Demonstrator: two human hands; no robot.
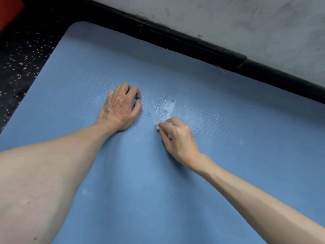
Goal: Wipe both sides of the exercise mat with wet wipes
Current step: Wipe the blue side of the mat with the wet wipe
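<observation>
A blue exercise mat (228,131) lies flat on the floor and fills most of the view. My right hand (177,138) grips a small white wet wipe (159,126) and presses it on the mat near the middle; only a corner of the wipe shows past the fingers. A wet, shiny streak (168,107) runs across the mat just beyond the wipe. My left hand (121,106) rests on the mat to the left of the streak, fingers curled, holding nothing.
A black baseboard (193,44) runs along the mat's far edge under a grey-white wall (246,20). Dark speckled flooring (22,55) borders the mat on the left. Something red (9,11) sits at the top left corner.
</observation>
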